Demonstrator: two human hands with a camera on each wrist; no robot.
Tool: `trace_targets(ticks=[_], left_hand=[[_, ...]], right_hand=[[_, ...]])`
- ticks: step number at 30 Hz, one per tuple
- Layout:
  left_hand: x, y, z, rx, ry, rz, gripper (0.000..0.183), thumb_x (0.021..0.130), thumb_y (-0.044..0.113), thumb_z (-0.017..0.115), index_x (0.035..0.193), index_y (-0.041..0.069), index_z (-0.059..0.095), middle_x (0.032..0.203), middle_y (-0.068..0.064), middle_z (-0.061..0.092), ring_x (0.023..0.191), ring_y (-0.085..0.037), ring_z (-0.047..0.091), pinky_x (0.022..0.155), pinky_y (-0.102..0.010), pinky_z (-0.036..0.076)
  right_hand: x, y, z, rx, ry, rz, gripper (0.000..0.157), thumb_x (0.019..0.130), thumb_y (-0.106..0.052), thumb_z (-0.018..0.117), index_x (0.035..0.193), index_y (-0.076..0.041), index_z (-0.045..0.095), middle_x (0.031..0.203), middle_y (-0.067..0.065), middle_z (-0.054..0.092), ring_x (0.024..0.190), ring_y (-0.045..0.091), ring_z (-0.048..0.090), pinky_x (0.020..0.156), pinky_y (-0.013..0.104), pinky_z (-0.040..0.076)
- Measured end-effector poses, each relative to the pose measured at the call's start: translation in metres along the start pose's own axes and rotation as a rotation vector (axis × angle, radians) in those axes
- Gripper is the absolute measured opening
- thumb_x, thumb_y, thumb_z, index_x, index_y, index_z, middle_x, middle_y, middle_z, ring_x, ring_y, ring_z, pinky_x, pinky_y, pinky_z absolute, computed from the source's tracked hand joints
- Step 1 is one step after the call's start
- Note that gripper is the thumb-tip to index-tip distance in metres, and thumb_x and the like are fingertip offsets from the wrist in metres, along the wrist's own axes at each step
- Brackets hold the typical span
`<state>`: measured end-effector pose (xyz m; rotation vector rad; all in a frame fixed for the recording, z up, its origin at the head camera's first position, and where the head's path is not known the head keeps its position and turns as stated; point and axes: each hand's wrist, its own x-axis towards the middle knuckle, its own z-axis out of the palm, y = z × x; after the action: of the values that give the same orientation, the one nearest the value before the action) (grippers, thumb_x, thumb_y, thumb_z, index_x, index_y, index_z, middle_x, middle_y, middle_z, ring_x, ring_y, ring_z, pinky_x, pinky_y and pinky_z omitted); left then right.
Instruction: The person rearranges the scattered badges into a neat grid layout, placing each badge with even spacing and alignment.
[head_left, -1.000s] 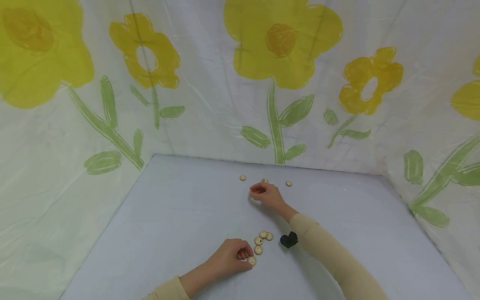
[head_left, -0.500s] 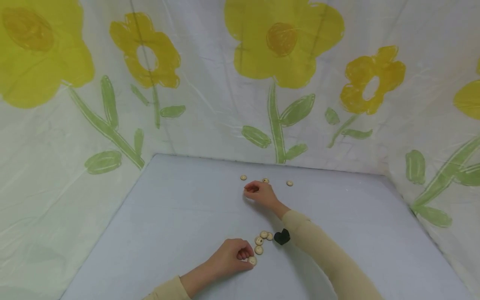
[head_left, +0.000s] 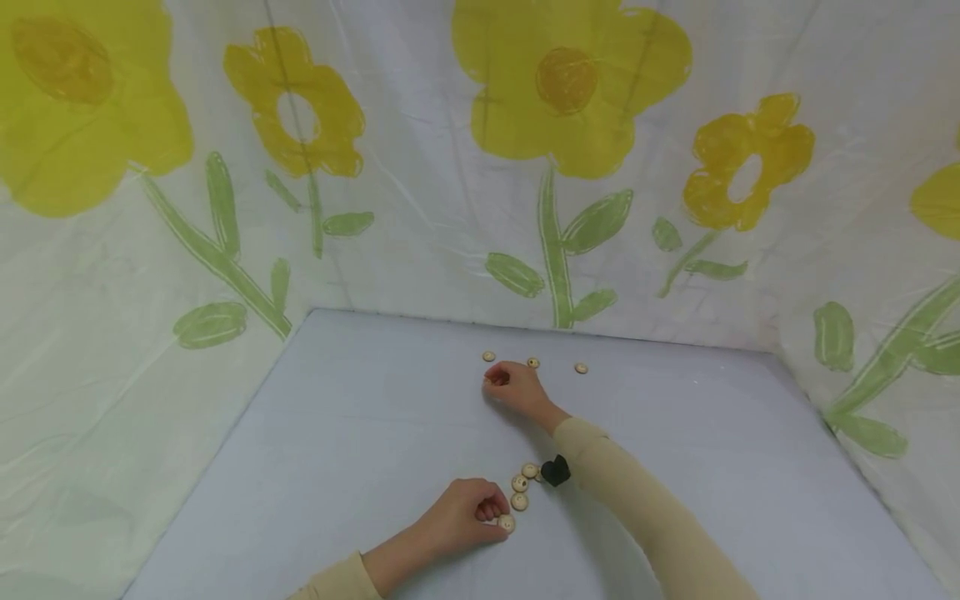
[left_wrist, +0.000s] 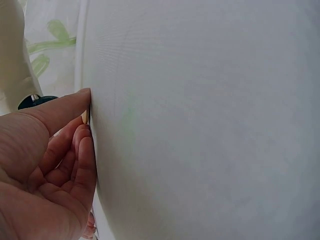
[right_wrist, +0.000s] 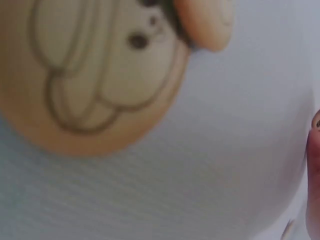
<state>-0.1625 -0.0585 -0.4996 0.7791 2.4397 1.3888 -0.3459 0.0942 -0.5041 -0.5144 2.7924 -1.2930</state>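
My left hand (head_left: 467, 517) rests on the table, thumb and fingers pinching the edges of a small round wooden disc (head_left: 506, 524). In the left wrist view, only a pale sliver of that disc (left_wrist: 85, 118) shows between thumb and fingers. A curved row of similar discs (head_left: 520, 502) runs away from this hand. My right hand (head_left: 517, 387) is farther out with bent fingers, in front of discs at the back; whether they hold something I cannot tell. Large and close in the right wrist view is a disc (right_wrist: 115, 90) with an animal face drawn on it.
Three discs (head_left: 581, 367) lie spaced apart near the back of the pale table (head_left: 360, 433). A dark heart-shaped piece (head_left: 556, 471) overlaps the right sleeve and the end of the curved row. A fabric curtain (head_left: 420, 208) painted with yellow flowers stands behind the table.
My right hand has moved a little left at the back, and the dark heart shape has shifted left with the arm, now partly covering one disc. The left hand has stayed put.
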Motion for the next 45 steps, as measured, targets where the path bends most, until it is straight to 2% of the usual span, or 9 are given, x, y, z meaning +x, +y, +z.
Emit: trace_targets(ticks=[12, 18, 25, 33, 45], left_hand=[[0.002, 0.0, -0.001, 0.006, -0.003, -0.022, 0.018, 0.076, 0.007, 0.08, 0.088, 0.01, 0.068, 0.074, 0.009, 0.057, 0.068, 0.0, 0.052, 0.065, -0.017, 0.045], [0.003, 0.0, -0.001, 0.007, -0.004, -0.021, 0.017, 0.076, 0.007, 0.08, 0.088, 0.009, 0.068, 0.074, 0.009, 0.057, 0.068, 0.0, 0.052, 0.064, -0.017, 0.045], [0.002, 0.001, -0.002, 0.002, -0.008, -0.023, 0.017, 0.076, 0.006, 0.08, 0.088, 0.008, 0.068, 0.074, 0.008, 0.058, 0.069, -0.001, 0.052, 0.065, -0.017, 0.045], [0.001, 0.003, -0.002, -0.005, -0.015, -0.016, 0.018, 0.076, 0.006, 0.08, 0.089, 0.008, 0.068, 0.075, 0.008, 0.058, 0.069, -0.001, 0.053, 0.065, -0.017, 0.045], [0.001, 0.001, -0.002, -0.008, -0.011, -0.019, 0.018, 0.076, 0.007, 0.08, 0.089, 0.009, 0.067, 0.075, 0.008, 0.057, 0.07, -0.001, 0.053, 0.065, -0.018, 0.045]], right_hand=[[0.002, -0.004, 0.004, -0.1, 0.0, -0.05, 0.016, 0.085, -0.01, 0.073, 0.099, -0.005, 0.072, 0.089, 0.004, 0.066, 0.083, 0.017, 0.06, 0.075, 0.031, 0.05], [0.002, -0.005, 0.003, -0.081, -0.007, -0.035, 0.016, 0.086, -0.01, 0.072, 0.101, -0.005, 0.071, 0.092, 0.006, 0.066, 0.086, 0.018, 0.061, 0.077, 0.033, 0.05], [-0.003, -0.002, 0.001, -0.03, 0.008, -0.084, 0.017, 0.085, -0.011, 0.072, 0.1, -0.002, 0.07, 0.09, 0.006, 0.065, 0.084, 0.017, 0.061, 0.075, 0.031, 0.051], [-0.006, 0.004, 0.003, 0.016, 0.036, 0.026, 0.021, 0.083, -0.012, 0.077, 0.102, -0.006, 0.07, 0.092, 0.003, 0.067, 0.086, 0.015, 0.062, 0.079, 0.032, 0.05], [-0.02, 0.009, -0.004, 0.143, 0.069, 0.094, 0.021, 0.086, -0.019, 0.075, 0.104, -0.011, 0.07, 0.092, 0.0, 0.067, 0.087, 0.014, 0.061, 0.075, 0.029, 0.049]])
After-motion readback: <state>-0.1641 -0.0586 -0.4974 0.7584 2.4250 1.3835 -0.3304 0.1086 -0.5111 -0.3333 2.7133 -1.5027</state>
